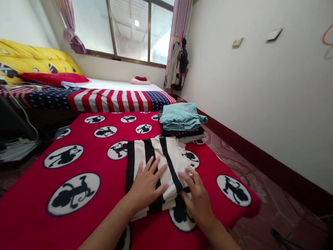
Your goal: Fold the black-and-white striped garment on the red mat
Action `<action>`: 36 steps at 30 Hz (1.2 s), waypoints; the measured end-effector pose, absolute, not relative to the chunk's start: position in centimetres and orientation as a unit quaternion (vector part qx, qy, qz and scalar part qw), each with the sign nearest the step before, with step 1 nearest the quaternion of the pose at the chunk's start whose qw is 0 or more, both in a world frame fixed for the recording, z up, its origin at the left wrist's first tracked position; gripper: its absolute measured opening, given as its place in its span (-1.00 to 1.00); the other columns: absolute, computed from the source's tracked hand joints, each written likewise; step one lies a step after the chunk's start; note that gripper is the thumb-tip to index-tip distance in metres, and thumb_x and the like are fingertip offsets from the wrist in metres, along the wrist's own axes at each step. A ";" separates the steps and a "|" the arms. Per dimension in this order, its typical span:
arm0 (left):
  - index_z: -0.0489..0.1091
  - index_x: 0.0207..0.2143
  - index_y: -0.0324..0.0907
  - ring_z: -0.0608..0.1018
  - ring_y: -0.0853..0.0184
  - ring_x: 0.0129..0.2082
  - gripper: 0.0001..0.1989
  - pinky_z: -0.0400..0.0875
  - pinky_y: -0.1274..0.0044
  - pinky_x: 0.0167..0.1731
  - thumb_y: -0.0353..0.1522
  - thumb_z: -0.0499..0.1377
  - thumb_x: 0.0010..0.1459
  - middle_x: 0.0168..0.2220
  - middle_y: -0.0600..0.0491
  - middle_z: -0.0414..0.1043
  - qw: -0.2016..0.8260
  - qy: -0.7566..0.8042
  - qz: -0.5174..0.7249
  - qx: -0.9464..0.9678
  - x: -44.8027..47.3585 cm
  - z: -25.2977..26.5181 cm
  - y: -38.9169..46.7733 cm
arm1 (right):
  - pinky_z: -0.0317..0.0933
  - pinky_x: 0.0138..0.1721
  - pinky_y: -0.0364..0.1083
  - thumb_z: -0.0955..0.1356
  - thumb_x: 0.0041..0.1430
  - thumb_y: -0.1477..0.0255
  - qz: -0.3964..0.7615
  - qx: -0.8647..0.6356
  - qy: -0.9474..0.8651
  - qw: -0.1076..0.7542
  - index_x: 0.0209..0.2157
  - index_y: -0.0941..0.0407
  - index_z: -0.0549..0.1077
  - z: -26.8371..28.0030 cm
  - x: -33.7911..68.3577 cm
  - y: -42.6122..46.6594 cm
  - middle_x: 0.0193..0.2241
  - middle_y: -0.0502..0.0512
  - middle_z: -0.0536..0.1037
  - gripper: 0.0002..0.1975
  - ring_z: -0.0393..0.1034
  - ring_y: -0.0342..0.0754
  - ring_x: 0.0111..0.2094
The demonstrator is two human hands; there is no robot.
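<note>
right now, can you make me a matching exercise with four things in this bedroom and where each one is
Things:
1. black and white striped folded garment
2. light blue folded clothes
3. red pillow
4. left hand

Places:
A. top of the stack at the red blanket's far right corner
B. flat on the striped garment
C. against the yellow cushion on the far bed
D. middle of the red cartoon blanket, under both hands

Pairs: 1-D, 2-A, 3-C, 4-B

Both forearms run off the bottom edge. The left hand covers the middle of the striped shirt. The items on the far white bed are too small to identify. The yellow pillow is cut at left.
</note>
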State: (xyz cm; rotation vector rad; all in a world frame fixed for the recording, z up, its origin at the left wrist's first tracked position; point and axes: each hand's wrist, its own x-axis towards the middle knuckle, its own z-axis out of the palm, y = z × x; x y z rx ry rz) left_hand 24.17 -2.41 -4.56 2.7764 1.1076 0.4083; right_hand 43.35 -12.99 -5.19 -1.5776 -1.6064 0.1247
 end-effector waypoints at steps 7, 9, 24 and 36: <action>-0.01 0.28 0.25 -0.05 -0.01 0.35 -0.43 -0.07 -0.06 0.20 -0.12 0.05 0.24 0.37 0.13 -0.14 0.082 0.309 0.160 0.934 21.1 -5.0 -6.3 | 0.22 -0.22 -0.09 0.22 0.11 0.64 0.070 -0.599 -0.716 0.351 -0.39 0.09 0.41 -3.1 45.0 -12.8 -0.34 0.07 0.46 -0.79 0.35 -0.05 -0.25; 0.11 0.23 0.26 0.03 0.00 0.33 -0.48 -0.04 -0.03 0.21 -0.10 0.08 0.22 0.35 0.15 -0.05 0.114 0.295 0.165 0.934 20.6 -4.6 -6.4 | 0.20 -0.31 -0.13 0.22 0.08 0.65 0.116 -0.622 -0.713 0.301 -0.42 0.08 0.42 -1.9 45.4 -12.8 -0.38 0.03 0.47 -0.77 0.37 -0.08 -0.33; 0.25 0.20 -0.02 0.10 0.05 0.31 -0.53 0.04 0.04 0.20 -0.20 0.03 0.24 0.31 -0.07 0.07 -0.011 0.495 0.264 0.828 22.3 -6.7 -2.1 | 0.25 -0.26 -0.16 0.37 0.02 0.42 0.026 -0.724 -0.669 0.166 -0.27 0.06 0.59 0.8 41.9 9.7 -0.33 0.08 0.62 -0.79 0.50 -0.01 -0.26; 0.25 0.19 0.05 0.14 0.03 0.30 -0.49 0.13 0.13 0.17 -0.14 0.10 0.20 0.30 -0.08 0.10 0.019 0.509 0.290 0.810 22.3 -6.9 -2.3 | 0.28 -0.18 -0.07 0.29 0.11 0.48 -0.080 -0.775 -0.623 0.071 -0.26 0.17 0.59 -1.0 42.0 11.5 -0.27 0.32 0.60 -0.76 0.51 0.10 -0.18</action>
